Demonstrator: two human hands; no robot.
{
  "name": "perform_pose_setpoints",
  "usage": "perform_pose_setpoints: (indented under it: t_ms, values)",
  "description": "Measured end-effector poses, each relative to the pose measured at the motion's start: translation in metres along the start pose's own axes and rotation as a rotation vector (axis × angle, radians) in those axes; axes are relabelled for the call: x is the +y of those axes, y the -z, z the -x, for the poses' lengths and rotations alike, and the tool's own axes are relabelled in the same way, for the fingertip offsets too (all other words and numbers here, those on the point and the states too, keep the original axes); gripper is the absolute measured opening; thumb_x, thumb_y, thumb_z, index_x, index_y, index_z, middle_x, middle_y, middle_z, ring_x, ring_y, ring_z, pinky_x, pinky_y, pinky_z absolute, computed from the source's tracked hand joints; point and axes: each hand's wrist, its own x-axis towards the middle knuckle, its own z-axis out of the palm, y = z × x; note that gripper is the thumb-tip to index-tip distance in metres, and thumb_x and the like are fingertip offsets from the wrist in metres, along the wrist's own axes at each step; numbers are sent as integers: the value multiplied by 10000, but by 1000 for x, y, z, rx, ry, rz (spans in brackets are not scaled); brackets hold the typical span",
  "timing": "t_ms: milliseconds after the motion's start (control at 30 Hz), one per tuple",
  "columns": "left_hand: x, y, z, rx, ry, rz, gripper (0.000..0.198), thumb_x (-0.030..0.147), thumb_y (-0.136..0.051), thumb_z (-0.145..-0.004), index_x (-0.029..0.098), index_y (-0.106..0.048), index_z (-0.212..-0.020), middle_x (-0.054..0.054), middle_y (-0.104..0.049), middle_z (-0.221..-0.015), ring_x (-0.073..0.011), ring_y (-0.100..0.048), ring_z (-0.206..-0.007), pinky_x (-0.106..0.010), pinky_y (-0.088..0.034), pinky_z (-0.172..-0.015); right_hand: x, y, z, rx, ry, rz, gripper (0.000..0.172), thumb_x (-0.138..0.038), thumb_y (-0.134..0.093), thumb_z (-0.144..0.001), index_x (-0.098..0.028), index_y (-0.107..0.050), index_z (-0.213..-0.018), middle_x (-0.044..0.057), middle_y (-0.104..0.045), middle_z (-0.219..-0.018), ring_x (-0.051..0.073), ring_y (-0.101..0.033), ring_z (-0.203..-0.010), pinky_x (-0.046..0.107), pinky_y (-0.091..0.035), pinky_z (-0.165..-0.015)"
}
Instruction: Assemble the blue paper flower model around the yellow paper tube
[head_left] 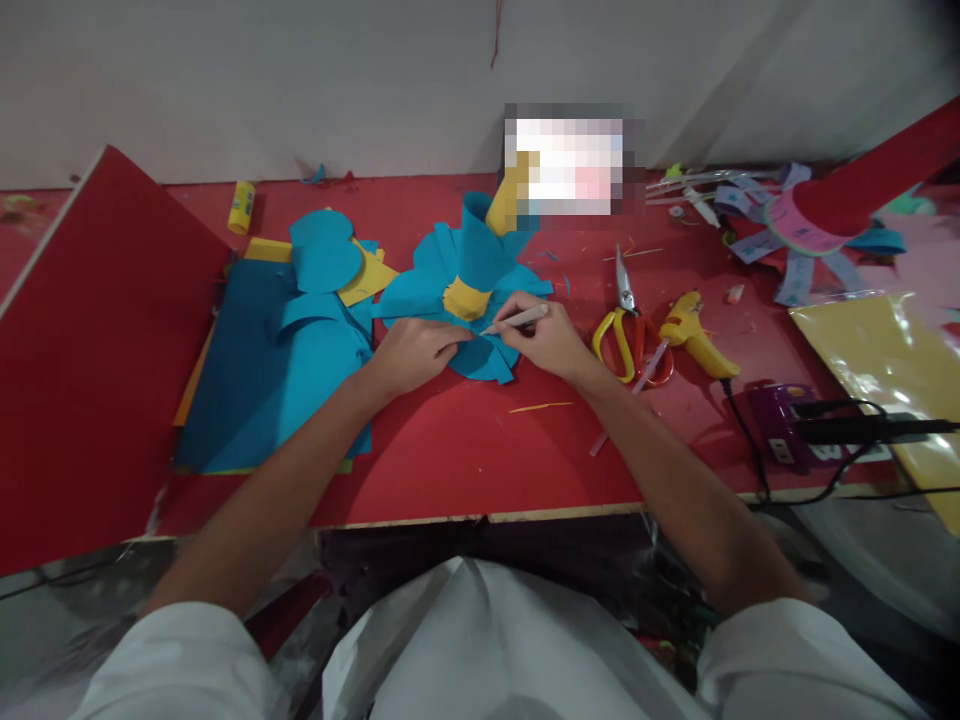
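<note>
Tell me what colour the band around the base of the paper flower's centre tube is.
Yellow. The band wraps the blue tube; the head view shows it.

Two hands are seen: the left hand [415, 352] and the right hand [545, 340]. One pen [517, 320], one blue paper flower [469, 300], one pair of scissors [627, 330], one glue gun [694, 332] and one glue stick [241, 207] are counted on the table [465, 450].
</note>
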Motion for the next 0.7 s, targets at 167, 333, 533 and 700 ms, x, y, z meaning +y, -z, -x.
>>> perform_pose_setpoints:
  t_ms: [167,333,533,700]
  values:
    - [0,1,0,-6,1,-14,406,183,-455,-1009,251,-808,-1196,-56,-829,-1088,-194,-765,-832,-267,-528,-679,0,0,0,19,8,-1,159,-344,-654,-911,-215,-636,-818,15,-691,-787,137,-542,-638,299,-384,-573]
    - [1,1,-1,6,-10,-14,423,175,-440,-1008,249,-807,-1204,-56,-828,-1094,-202,-770,-822,-280,-517,-658,1,1,0,-33,0,-46,196,-392,-672,-910,-216,-639,-830,0,-649,-745,134,-513,-624,298,-373,-565]
    - [0,1,0,4,-12,-20,424,183,-435,-1010,253,-809,-1196,-55,-830,-1085,-199,-772,-820,-279,-511,-649,6,1,0,-44,3,-58,149,-325,-671,-879,-212,-628,-791,-10,-633,-712,126,-481,-608,299,-358,-568]
    - [0,0,0,6,-12,-20,424,181,-437,-1006,253,-806,-1203,-53,-829,-1087,-199,-773,-828,-279,-516,-658,1,0,-1,4,-19,-25,126,-290,-653,-843,-214,-606,-754,-15,-617,-674,121,-452,-581,302,-332,-552]
